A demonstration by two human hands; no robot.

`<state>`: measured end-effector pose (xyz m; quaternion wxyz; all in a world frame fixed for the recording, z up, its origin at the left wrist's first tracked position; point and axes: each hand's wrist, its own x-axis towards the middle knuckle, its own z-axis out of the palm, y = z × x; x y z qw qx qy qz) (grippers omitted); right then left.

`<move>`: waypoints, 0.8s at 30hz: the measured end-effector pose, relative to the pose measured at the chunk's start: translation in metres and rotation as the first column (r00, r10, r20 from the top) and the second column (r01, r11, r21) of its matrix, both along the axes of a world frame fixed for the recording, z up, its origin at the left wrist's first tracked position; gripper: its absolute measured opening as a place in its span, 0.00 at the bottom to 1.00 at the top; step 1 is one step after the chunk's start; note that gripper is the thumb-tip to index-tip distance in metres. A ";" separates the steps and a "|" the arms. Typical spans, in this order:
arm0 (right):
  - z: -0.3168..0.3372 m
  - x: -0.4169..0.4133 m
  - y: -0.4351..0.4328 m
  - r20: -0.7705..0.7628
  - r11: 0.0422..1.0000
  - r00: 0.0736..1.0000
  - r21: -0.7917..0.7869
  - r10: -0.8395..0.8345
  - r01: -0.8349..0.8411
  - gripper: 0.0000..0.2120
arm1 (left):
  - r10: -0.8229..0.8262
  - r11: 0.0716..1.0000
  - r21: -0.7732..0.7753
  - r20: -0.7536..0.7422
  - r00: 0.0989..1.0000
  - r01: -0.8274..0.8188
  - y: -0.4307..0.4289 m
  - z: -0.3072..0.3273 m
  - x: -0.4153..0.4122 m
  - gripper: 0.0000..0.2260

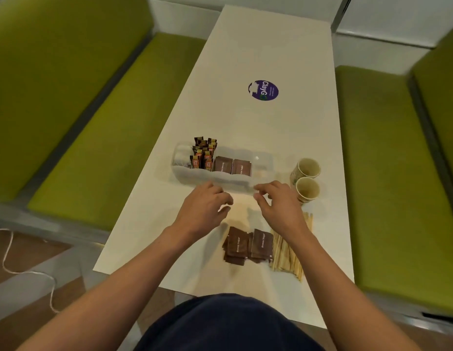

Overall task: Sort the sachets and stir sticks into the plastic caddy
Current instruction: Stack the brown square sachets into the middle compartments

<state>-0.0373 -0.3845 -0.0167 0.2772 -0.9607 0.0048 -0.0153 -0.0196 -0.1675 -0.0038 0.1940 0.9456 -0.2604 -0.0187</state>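
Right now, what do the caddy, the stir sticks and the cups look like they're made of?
Caddy: clear plastic, slightly frosted; the sachets show through its walls.
Stir sticks: probably bare wood, matte; pale tan, thin flat strips.
Cups: likely paper, matte; thin rims and printed outsides, though an inner lining can't be ruled out.
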 end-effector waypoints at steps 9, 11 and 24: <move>-0.012 -0.067 -0.013 -0.176 0.987 0.979 -0.107 0.104 -0.124 0.16 | -0.171 0.961 0.165 -0.281 0.944 0.223 -0.019 -0.022 -0.035 0.15; -0.012 -0.075 -0.014 -0.259 0.961 0.952 -0.175 0.164 -0.213 0.22 | -0.206 0.945 0.176 -0.331 0.921 0.275 -0.019 -0.027 -0.038 0.20; -0.010 -0.079 -0.014 -0.369 0.942 0.901 -0.147 0.229 -0.300 0.20 | -0.184 0.967 0.087 -0.408 0.894 0.239 -0.015 -0.021 -0.028 0.12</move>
